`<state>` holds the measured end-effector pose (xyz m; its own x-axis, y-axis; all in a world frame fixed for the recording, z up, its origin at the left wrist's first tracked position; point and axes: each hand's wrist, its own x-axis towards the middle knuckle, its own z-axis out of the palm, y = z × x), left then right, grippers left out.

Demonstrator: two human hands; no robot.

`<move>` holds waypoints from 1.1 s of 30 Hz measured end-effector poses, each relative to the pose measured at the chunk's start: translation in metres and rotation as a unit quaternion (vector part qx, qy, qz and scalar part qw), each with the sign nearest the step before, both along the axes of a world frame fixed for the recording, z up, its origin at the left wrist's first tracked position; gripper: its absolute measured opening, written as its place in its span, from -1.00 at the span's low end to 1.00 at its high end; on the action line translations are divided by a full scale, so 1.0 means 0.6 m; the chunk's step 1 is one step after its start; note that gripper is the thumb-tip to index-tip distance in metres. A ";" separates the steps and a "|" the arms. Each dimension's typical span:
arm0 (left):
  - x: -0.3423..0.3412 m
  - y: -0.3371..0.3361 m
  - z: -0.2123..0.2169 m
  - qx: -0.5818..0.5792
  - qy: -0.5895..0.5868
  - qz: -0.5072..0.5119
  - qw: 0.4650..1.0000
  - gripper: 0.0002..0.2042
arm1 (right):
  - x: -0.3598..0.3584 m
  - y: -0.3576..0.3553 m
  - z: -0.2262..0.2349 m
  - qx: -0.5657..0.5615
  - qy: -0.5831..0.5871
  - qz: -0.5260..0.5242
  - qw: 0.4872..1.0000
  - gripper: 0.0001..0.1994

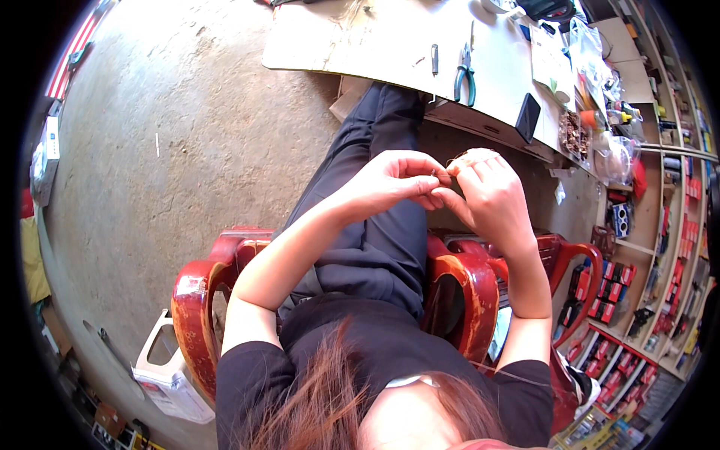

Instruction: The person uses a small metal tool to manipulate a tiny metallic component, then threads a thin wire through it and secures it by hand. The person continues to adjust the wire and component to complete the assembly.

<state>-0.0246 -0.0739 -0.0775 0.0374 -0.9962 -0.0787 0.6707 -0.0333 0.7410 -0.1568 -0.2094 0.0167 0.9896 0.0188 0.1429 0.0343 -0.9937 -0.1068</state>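
A thin wire [442, 174] is pinched between the fingertips of the left hand [390, 184] and the right hand [487, 199], which meet over the lap, near the edge of the workbench [390, 37]. Both hands are closed on it, thumb against forefinger; a small coil of copper-coloured wire [472, 157] is held at the far side of the right hand, partly hidden by the fingers. For clean work, the strand is best kept taut between the two pinches and the coil kept from springing loose, with the hands kept close together. The exact wire end is too small to be made out. Blue-handled pliers [465, 75] lie on the workbench, far of the hands, beside a dark phone [527, 117]. A red plastic chair [465, 292] is sat upon.
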 end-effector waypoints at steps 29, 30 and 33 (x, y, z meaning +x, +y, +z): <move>-0.009 -0.005 -0.026 -0.020 0.125 -0.024 0.992 -0.81 | -0.009 -0.005 0.075 0.031 -0.012 0.016 0.999 -0.86; -0.008 -0.005 -0.026 -0.018 0.132 -0.020 0.991 -0.82 | -0.009 -0.005 0.076 0.033 -0.012 0.018 0.999 -0.86; -0.008 -0.004 -0.025 -0.015 0.140 -0.008 0.990 -0.82 | -0.008 -0.006 0.074 0.035 -0.013 0.022 0.999 -0.86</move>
<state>-0.0297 -0.0765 -0.0924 0.0023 -0.9985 -0.0547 0.8496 -0.0269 0.5268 -0.1614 -0.2131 0.0614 0.9839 0.0520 0.1711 0.0822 -0.9812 -0.1745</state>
